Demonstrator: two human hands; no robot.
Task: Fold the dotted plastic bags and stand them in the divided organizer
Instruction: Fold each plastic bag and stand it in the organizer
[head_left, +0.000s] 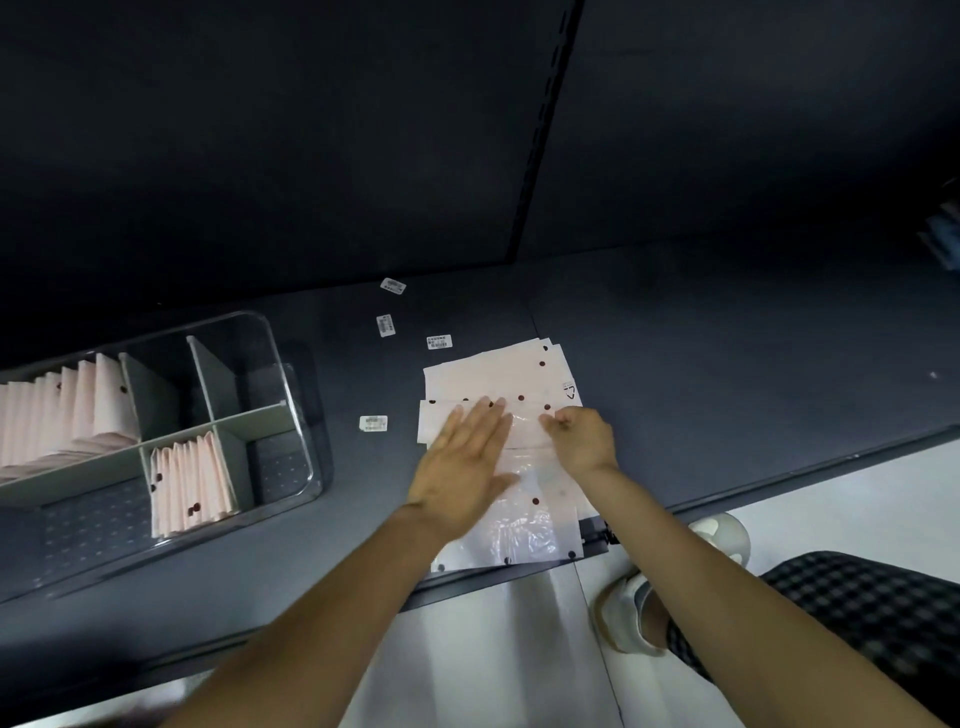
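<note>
Pressing the top dotted bag (519, 499) flat at the tabletop's near edge, the left hand (462, 457) lies open while the right hand (584, 441) pinches its fold to crease it

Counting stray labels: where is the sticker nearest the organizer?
In the head view, that sticker lies on the dark table, between the organizer and the dotted bags.

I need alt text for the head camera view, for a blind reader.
A left hand presses flat on a dotted plastic bag on a dark table while the right hand pinches its fold. At left, a clear organizer holds folded bags.
</note>
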